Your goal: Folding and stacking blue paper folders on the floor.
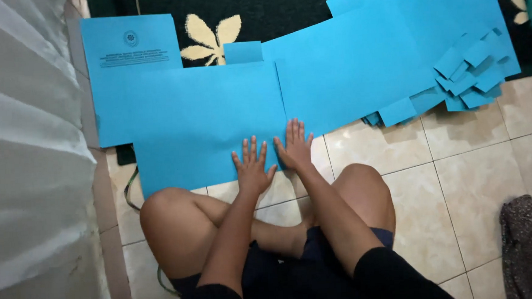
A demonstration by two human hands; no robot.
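Observation:
I sit cross-legged on a tiled floor (461, 175). A large blue paper sheet (185, 120) lies flat in front of my knees. My left hand (253, 166) presses flat on its near right corner, fingers spread. My right hand (294, 146) lies flat beside it, fingers together, on the sheet's right edge where a second blue sheet (347, 72) meets it. Neither hand grips anything.
A stack of blue sheets with folded flaps (468, 75) fans out at the upper right. A printed blue sheet (130, 44) lies at the upper left. A black rug with a cream leaf pattern (211, 34) is behind. White fabric (29, 150) fills the left side.

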